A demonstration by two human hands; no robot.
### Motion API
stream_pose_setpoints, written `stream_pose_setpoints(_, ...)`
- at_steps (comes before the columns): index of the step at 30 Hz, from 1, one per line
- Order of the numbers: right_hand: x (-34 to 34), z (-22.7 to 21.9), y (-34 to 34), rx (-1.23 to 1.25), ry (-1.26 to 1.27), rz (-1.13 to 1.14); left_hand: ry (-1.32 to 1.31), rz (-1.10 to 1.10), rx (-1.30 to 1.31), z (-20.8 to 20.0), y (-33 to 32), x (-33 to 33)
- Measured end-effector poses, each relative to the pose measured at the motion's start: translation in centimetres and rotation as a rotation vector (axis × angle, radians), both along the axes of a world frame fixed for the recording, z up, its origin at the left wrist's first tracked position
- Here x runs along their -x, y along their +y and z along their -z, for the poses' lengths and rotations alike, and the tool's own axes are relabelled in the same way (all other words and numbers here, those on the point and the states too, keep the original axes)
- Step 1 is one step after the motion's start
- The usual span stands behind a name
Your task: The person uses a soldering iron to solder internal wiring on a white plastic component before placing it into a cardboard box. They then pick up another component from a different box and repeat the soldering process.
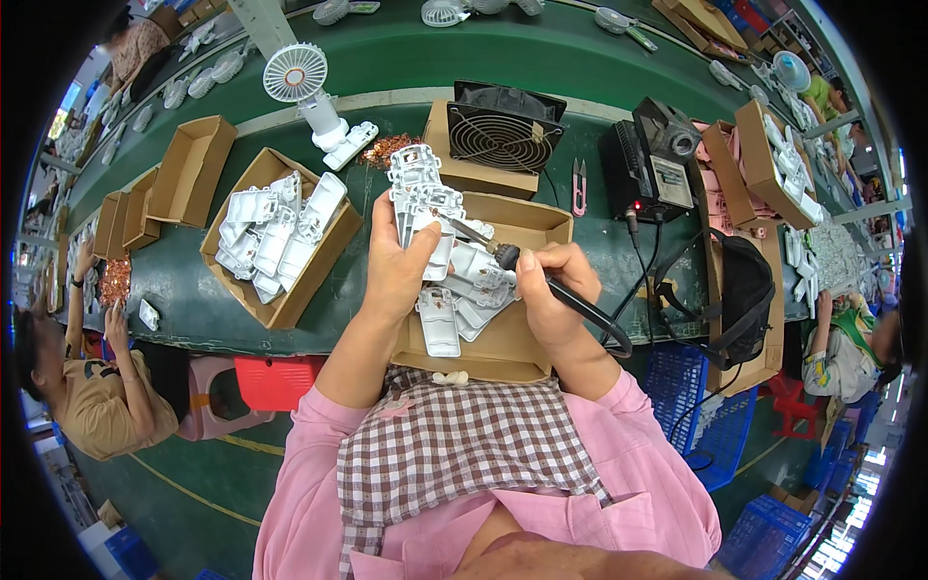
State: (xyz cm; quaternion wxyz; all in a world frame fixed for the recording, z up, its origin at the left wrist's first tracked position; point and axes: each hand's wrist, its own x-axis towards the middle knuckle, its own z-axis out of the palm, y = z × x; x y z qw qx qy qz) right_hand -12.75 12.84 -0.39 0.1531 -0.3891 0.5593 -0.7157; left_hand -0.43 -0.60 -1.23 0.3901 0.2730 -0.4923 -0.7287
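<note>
My left hand (pixel 394 263) is closed around a row of white plastic housings (pixel 418 176), held up over a shallow cardboard box (pixel 546 220). In a pen-like grip, my right hand (pixel 557 288) holds a soldering iron (pixel 507 256) with a black cable. The iron's thin metal tip points left and reaches the held housings, close to my left thumb; whether it touches them I cannot tell. More white housings (pixel 439 324) lie loose in the box beneath my hands. Small copper-coloured parts show inside the held housings.
Left stands a carton (pixel 280 314) of white housings, with a small white fan (pixel 296 75) behind it. Ahead is a black box fan (pixel 505 130). Pink snips (pixel 579 188) and a black soldering station (pixel 652 174) stand right, its cables crossing the bench. Co-workers sit at both sides.
</note>
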Motion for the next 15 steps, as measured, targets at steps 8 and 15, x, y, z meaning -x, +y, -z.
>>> stream_pose_setpoints(8,-0.03,-0.12,-0.17,-0.016,0.002,0.002,-0.026,0.020,-0.016,0.14,-0.24,-0.25)
stream_pose_setpoints(15,-0.05,-0.18,-0.14,-0.047,-0.024,0.006,-0.048,0.036,-0.038,0.38,-0.33,-0.36)
